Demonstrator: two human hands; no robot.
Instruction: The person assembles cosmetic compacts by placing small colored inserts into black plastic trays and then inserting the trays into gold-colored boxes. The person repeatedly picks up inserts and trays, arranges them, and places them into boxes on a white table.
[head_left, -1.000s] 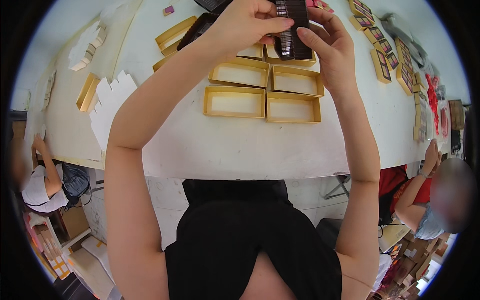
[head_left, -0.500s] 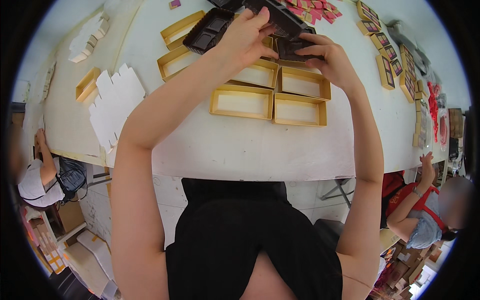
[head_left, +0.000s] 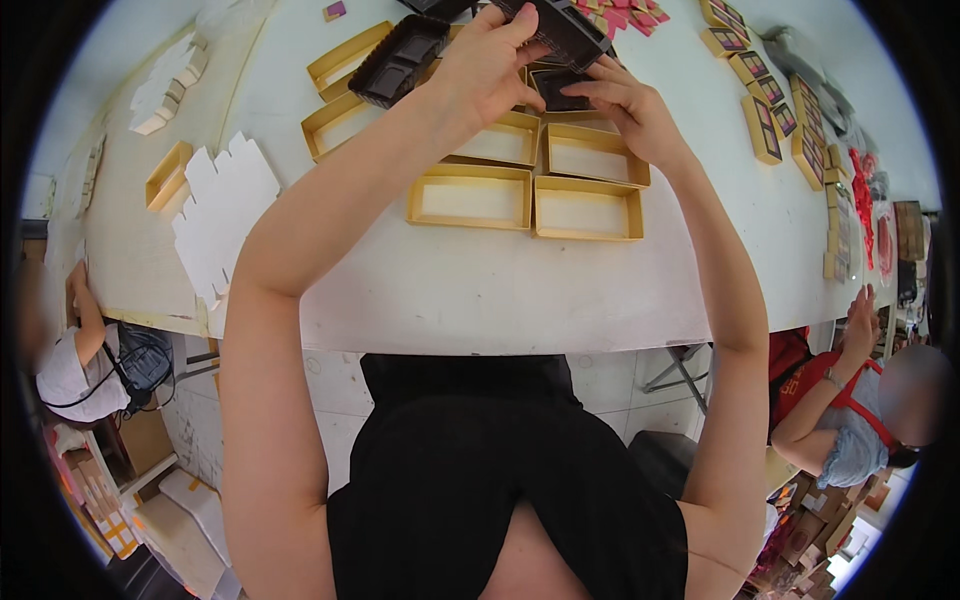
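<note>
One black tray stack [head_left: 572,35] is at twelve o'clock, gripped by the left hand [head_left: 485,70]; the right hand [head_left: 635,110] is loosely open at one boxed tray [head_left: 553,88]. Two gold boxes [head_left: 472,195] lie nearest, toward six o'clock.

Left arm [head_left: 272,285] bare, bent at elbow, forearm slanting inward to upper middle. Left hand [head_left: 485,70] pinching, thumb extended toward upper right, lower finger pointing right. Right arm [head_left: 738,335] bare, elbow bent outward, forearm leaning inward, wrist slightly flexed. Right hand [head_left: 632,108] just beside left, back up, fingers loosely spread, slightly curled, pointing left.
</note>
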